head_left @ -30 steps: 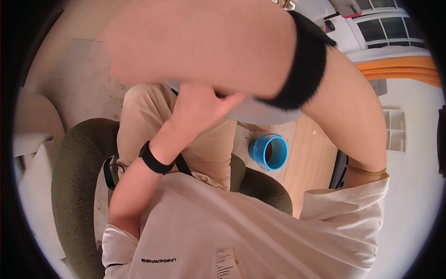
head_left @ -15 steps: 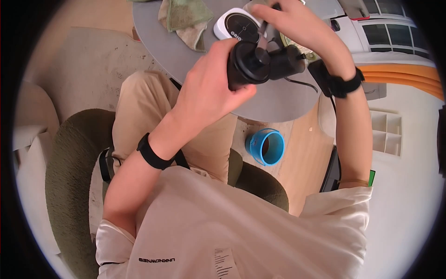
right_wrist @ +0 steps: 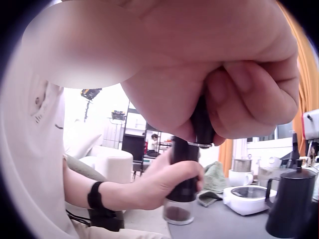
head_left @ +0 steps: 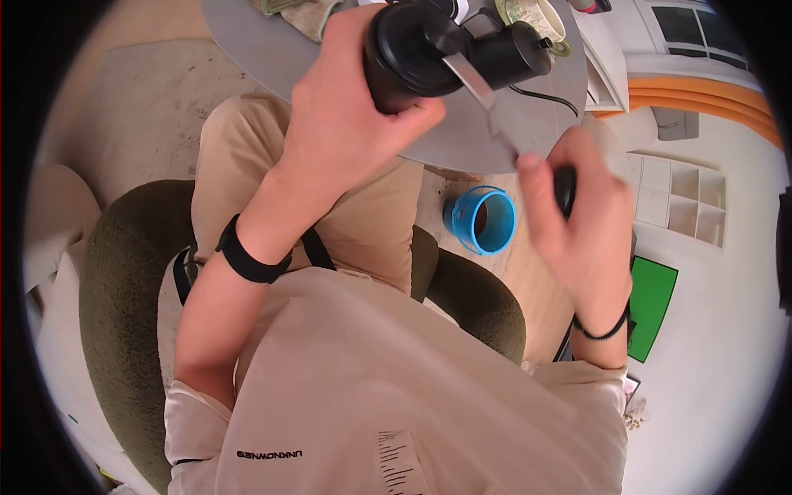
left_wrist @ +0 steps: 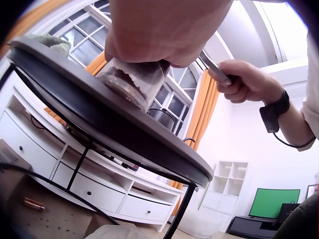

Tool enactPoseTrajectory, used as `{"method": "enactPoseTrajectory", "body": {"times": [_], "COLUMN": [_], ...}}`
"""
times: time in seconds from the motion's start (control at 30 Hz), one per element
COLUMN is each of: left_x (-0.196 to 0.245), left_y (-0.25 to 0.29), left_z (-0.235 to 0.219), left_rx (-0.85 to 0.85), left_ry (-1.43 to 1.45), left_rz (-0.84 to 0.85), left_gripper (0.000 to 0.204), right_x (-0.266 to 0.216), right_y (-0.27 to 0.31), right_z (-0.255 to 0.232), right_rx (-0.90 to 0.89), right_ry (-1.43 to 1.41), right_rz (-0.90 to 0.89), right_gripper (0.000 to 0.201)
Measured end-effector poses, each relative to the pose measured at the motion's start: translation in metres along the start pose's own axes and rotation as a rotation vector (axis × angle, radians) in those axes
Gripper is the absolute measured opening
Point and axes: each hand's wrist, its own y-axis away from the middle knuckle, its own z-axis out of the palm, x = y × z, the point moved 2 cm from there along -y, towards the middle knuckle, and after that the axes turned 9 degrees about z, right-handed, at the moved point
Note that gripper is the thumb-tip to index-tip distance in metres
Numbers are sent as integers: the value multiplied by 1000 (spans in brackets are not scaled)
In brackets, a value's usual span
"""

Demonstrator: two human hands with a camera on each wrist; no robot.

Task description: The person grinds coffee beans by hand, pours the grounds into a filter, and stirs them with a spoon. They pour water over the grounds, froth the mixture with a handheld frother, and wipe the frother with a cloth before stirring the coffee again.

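Note:
My left hand (head_left: 342,124) grips the black body of a hand coffee grinder (head_left: 408,54) over the near edge of the round grey table. The grinder's clear lower jar (right_wrist: 178,214) shows dark grounds in the right wrist view. From its top a flat metal crank arm (head_left: 474,81) reaches out to the right. My right hand (head_left: 590,206) curls round the black knob (head_left: 565,188) at the arm's end, beyond the table edge. Just right of the grinder stands a black pot (head_left: 516,58), shown with its handle and lid in the right wrist view.
A white scale (right_wrist: 245,200) and a green cloth (right_wrist: 214,177) lie on the table (head_left: 495,136). A patterned cup (head_left: 536,15) stands behind the pot. On the floor below the edge is a blue bucket (head_left: 487,223) with brown contents. A green armchair (head_left: 124,330) surrounds my legs.
My right arm has swung from across the view, past the grinder's far side, round to the right, and the crank has turned with it. My left hand keeps hold of the grinder.

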Motion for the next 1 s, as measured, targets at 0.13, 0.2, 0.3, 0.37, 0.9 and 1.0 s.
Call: {"method": "enactPoseTrajectory", "body": {"times": [0.13, 0.2, 0.3, 0.37, 0.9, 1.0], "left_x": [0, -1, 7, 9, 10, 9], "left_y": [1, 1, -2, -1, -6, -7], "left_z": [2, 2, -1, 0, -3, -2], "left_rx": [14, -6, -66, -74, -140, -97], "left_ry": [20, -32, -32, 17, -107, -89], "left_rz": [-11, 7, 13, -19, 18, 86], "left_gripper": [70, 71, 71, 72, 73, 72], "right_x": [-42, -65, -100, -122, -176, -155], "right_y": [31, 34, 26, 8, -160, -189], "right_z": [-1, 5, 16, 19, -6, -2], "right_rx": [-95, -66, -18, -99, -443, -445], "right_ry": [12, 51, 129, 177, 106, 78], "right_rz": [-271, -398, -567, -694, -789, -611], "right_gripper": [27, 25, 21, 19, 48, 51]}}
